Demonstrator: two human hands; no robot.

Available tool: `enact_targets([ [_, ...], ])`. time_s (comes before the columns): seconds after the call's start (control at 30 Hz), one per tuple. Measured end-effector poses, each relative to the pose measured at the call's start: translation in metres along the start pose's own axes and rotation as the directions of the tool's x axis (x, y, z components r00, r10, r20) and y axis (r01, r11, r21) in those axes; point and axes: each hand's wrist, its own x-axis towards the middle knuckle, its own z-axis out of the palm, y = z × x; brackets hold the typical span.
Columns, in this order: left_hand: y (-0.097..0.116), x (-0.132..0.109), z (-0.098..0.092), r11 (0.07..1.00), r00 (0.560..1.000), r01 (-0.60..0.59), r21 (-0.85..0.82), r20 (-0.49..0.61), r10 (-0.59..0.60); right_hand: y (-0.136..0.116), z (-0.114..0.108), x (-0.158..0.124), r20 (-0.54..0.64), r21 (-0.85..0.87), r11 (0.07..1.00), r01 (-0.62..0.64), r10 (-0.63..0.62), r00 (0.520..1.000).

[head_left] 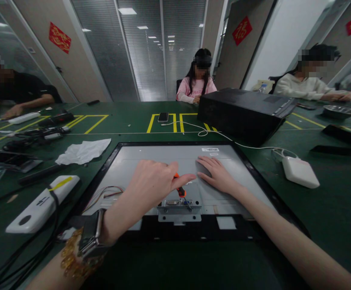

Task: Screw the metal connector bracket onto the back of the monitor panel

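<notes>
Plainly, the left hand (pixel 155 177) has its grip closed around the orange-and-black screwdriver (pixel 180 191), whose shaft slants down and rightward to the connector bracket (pixel 180 217); the right hand (pixel 218 174), farther off, lies flat on the panel (pixel 170 154).

An orange-black screwdriver (pixel 181 191) tilts, tip apparently at the metal bracket (pixel 180 218) of a flat-lying, black-framed monitor (pixel 216 200).

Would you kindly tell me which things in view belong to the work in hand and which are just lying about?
In the work:
orange-and-black screwdriver, in the left hand
grey, black-framed flat panel, under the right hand
silver metal bracket, at the screwdriver's tip

Apparently lying about:
crumpled white tissue
white boxy adapter
dark rectangular phone
white oblong device with yellow tape
</notes>
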Motion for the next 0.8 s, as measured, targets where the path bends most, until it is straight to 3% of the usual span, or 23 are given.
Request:
enact_targets([
  [0.17, 0.003, -0.003, -0.003, 0.98, 0.996, -0.087, -0.18, 0.013, 0.091, 0.001, 0.001, 0.0, 0.001, 0.012, 1.0, 0.0, 0.0, 1.0],
  [0.37, 0.003, -0.01, -0.012, 0.865, 0.977, -0.143, -0.48, 0.071, 0.201, 0.0, 0.0, 0.001, 0.011, 0.007, 1.0, -0.002, 0.002, 1.0],
  [0.57, -0.002, -0.014, -0.02, 0.839, 0.967, -0.112, -0.532, 0.137, 0.216, -0.001, -0.002, 0.001, 0.017, 0.003, 1.0, -0.005, 0.005, 1.0],
  [0.8, -0.002, -0.02, -0.028, 0.871, 0.956, -0.11, -0.479, 0.187, 0.224, 0.001, 0.0, 0.001, 0.012, 0.01, 1.0, -0.006, 0.005, 1.0],
])
